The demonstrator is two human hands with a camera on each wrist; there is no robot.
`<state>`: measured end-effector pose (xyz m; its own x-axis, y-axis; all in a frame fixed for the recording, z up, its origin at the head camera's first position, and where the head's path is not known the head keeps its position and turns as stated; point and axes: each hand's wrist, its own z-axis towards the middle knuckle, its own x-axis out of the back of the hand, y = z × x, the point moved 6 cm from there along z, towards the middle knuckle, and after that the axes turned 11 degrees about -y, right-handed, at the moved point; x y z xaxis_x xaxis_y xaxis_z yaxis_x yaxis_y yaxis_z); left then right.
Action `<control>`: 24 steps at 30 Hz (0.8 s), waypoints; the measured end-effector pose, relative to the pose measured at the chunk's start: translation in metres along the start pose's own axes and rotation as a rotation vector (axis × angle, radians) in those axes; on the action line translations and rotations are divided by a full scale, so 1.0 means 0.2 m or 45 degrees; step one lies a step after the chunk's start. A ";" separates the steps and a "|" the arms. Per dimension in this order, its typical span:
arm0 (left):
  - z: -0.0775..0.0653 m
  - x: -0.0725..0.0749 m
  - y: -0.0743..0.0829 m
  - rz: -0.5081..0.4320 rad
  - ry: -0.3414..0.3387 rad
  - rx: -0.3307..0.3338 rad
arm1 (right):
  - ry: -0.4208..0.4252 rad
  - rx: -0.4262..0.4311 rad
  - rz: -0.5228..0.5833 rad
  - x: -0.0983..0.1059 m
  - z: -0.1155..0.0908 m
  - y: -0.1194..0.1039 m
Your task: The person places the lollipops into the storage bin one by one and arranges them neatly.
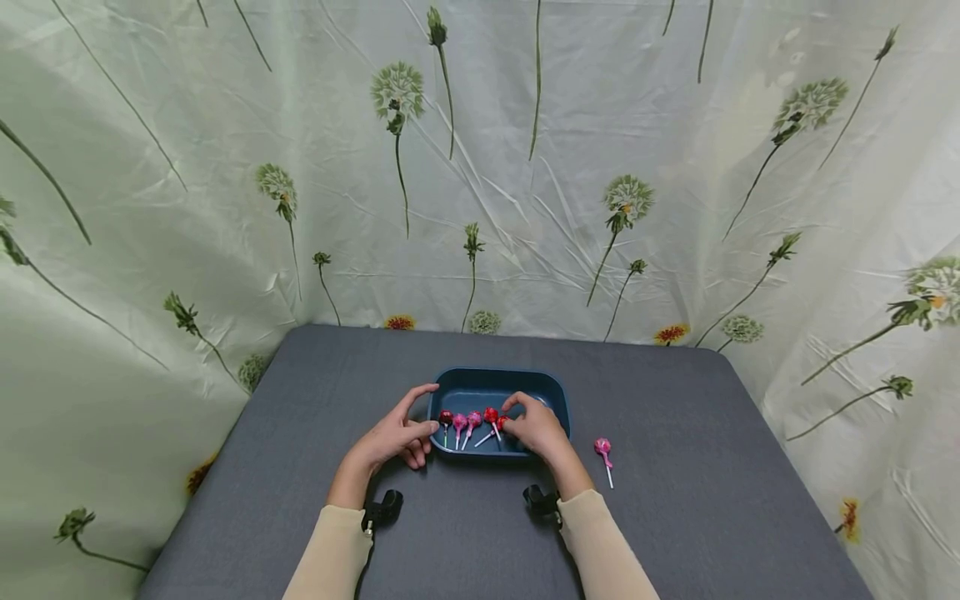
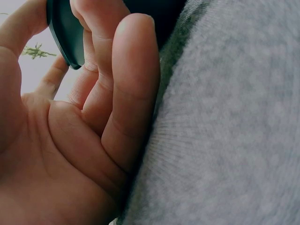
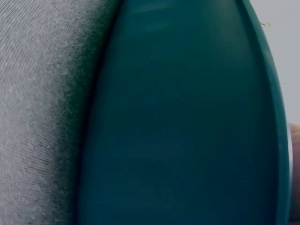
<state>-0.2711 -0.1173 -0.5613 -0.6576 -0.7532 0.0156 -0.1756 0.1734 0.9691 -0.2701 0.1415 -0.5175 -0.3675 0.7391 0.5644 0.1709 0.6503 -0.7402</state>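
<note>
A dark blue rectangular tray (image 1: 498, 369) holds several wrapped lollipops in a row along its near side. From the left come a dark red lollipop (image 1: 446, 417), two pink lollipops (image 1: 460, 422) and a red lollipop (image 1: 491, 414). My left hand (image 1: 393, 436) grips the tray's left end, thumb and index finger at its rim; the left wrist view shows its palm and bent fingers against the wall. Reaching over the near right rim, my right hand (image 1: 537, 425) pinches another red lollipop (image 1: 502, 424) by its head, its stick slanting toward the near left.
One pink lollipop (image 1: 603, 447) lies on the grey cloth-covered table (image 1: 675, 500), right of the tray. A white curtain (image 1: 510, 167) with dandelion prints hangs behind and beside the table. In the right wrist view the tray's outer wall (image 3: 183, 117) fills the middle.
</note>
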 end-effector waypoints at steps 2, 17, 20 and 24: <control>0.00 0.00 0.00 0.000 -0.001 0.003 | -0.017 0.025 0.058 0.00 0.00 0.00; 0.00 0.00 0.00 0.009 0.010 -0.004 | -0.133 0.179 0.366 0.07 -0.06 -0.03; 0.00 0.00 0.00 0.009 0.010 -0.003 | -0.124 0.197 0.361 0.10 -0.08 -0.03; 0.01 0.00 0.00 0.016 0.016 0.004 | -0.119 0.211 0.366 0.14 -0.10 -0.02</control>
<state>-0.2722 -0.1173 -0.5625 -0.6506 -0.7588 0.0309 -0.1695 0.1848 0.9681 -0.2623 0.1623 -0.4909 -0.4090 0.8639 0.2939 0.1318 0.3747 -0.9177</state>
